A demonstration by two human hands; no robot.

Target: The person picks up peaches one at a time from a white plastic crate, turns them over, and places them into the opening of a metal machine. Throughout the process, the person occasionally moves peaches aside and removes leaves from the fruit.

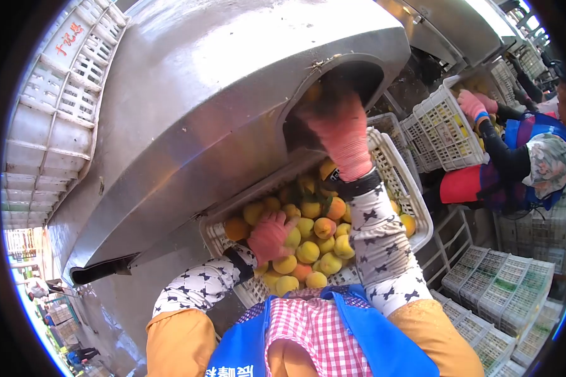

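My left hand (271, 239), in a pink glove, lies among the peaches (307, 252) in a white plastic crate (415, 207). Its fingers are spread and touch the fruit; no peach is clearly enclosed by them. Yellow and orange-red peaches fill much of this crate, with a few green leaves between them. My right hand (338, 129), also in a pink glove, reaches over the crate into a dark round opening (371, 75) in a metal machine. Motion smears its fingers. A yellowish blur shows near them, and I cannot make out whether they hold anything.
The sloping metal housing (201, 113) rises in front of me. White crates (50, 119) are stacked at the left, and more crates (500, 283) stand at lower right. To the right, a person in a blue vest (528, 151) has gloved hands on another fruit crate (443, 129).
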